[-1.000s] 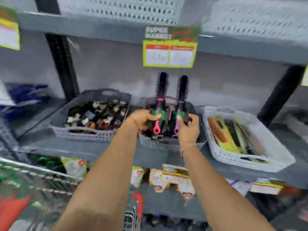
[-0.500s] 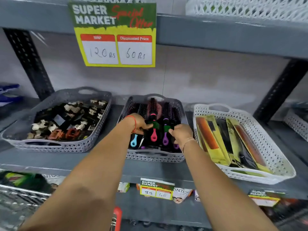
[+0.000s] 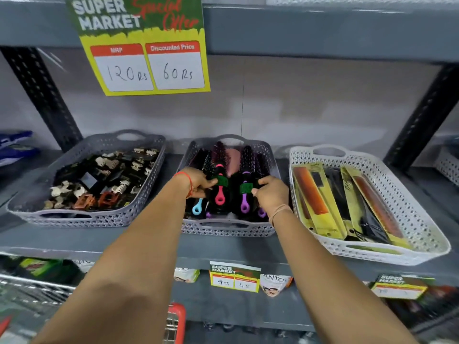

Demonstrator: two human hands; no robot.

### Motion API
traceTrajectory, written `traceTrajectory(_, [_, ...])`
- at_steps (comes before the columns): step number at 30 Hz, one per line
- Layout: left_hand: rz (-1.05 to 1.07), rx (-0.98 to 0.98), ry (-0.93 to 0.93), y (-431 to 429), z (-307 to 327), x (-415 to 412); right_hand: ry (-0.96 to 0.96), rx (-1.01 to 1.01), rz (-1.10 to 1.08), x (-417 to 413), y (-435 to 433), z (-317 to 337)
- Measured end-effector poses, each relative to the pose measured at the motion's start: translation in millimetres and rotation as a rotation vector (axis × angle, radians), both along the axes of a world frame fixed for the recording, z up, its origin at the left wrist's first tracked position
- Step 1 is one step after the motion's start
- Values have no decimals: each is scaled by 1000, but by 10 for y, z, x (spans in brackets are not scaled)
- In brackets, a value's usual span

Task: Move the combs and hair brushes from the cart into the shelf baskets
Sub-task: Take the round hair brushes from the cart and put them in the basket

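Grey perforated middle basket (image 3: 224,229) stands at frame centre on the grey shelf (image 3: 139,244) and holds round hair brushes lying side by side, bristle heads toward the back wall. Left hand (image 3: 198,182) reaches into this basket, fingers closed around the green label band of the pink-handled brush (image 3: 219,192). Right hand (image 3: 270,192) is likewise inside the basket, fingers clamped on the green band of the purple-handled brush (image 3: 244,198). Both brushes rest on the pile in the basket. A blue-handled brush (image 3: 197,208) lies lower left in the same basket, partly hidden by the left forearm.

Left of centre, a second grey basket (image 3: 87,218) holds hair claw clips (image 3: 104,177) in black, cream and brown. Right of centre, a white basket (image 3: 397,254) holds packaged combs (image 3: 320,202) on yellow-green cards, lying lengthwise.

A yellow and green price sign (image 3: 146,45) hangs from the upper shelf at upper left, reading 120 Rs and 60 Rs. A smaller price tag (image 3: 234,276) is fixed to the shelf edge below the middle basket. The cart (image 3: 173,321) shows at the bottom edge, with a red handle and wire sides; its contents cannot be made out.
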State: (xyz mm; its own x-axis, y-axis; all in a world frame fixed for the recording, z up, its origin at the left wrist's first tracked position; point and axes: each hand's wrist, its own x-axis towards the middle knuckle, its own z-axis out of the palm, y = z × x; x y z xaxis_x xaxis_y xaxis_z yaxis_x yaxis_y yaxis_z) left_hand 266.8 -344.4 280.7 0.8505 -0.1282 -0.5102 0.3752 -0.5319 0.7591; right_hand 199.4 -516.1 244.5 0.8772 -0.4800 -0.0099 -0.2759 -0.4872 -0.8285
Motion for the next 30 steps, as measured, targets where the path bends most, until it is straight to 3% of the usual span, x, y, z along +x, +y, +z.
traceTrajectory(5, [-115, 428, -126, 100, 200, -74, -61, -61, -21, -72, 25, 41])
traceTrajectory(6, [-115, 398, -148, 68, 225, -91, -69, -77, -16, -78, 23, 48])
traceTrajectory(9, [15, -120, -140, 6, 226, -126, -69, -77, 5, -88, 17, 53])
traceTrajectory(11, [21, -181, -120, -67, 193, -156, -49, -56, 4, -84, 15, 54])
traceTrajectory(20, [-139, 560, -84, -243, 76, -88, 47, -116, 53, -69, 19, 29])
traceTrajectory(23, [-190, 616, -39, -196, 56, -71, 45, -162, 52, -68, 38, 16])
traceTrajectory(30, [-147, 491, -68, -122, 2, -53, 84, -268, 79, -9, 62, -19])
